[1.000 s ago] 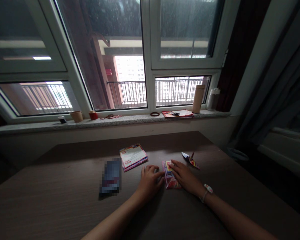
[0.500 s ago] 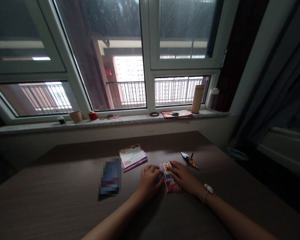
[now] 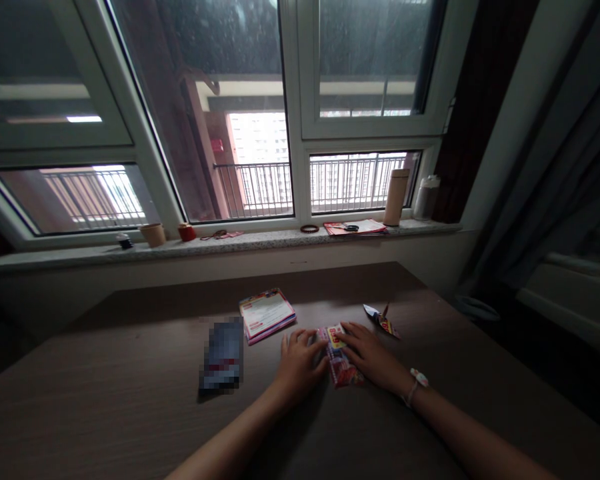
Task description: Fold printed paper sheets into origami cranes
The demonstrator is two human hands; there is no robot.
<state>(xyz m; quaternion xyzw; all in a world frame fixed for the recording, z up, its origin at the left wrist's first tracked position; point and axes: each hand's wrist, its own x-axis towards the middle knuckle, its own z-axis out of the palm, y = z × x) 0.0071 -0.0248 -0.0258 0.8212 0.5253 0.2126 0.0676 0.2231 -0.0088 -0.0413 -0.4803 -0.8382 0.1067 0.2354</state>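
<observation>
A folded piece of colourful printed paper [image 3: 341, 363] lies on the dark wooden table [image 3: 130, 407] between my two hands. My left hand [image 3: 298, 363] rests palm down on the table with its fingers spread, the fingertips touching the paper's left edge. My right hand [image 3: 373, 356] lies flat over the paper's right side, fingers stretched out and pressing on it; a bracelet sits on that wrist. Neither hand grips anything.
A stack of colourful paper sheets [image 3: 267, 313] lies beyond my left hand, a dark blurred flat object [image 3: 223, 353] to its left, and a small folded paper figure [image 3: 381, 319] beyond my right hand. The windowsill [image 3: 220, 243] holds cups, a tall tumbler [image 3: 396, 197], papers with scissors.
The folded paper has turned slightly and become narrower between my hands. My right hand's fingers slid a little along it; my left hand stayed nearly in place.
</observation>
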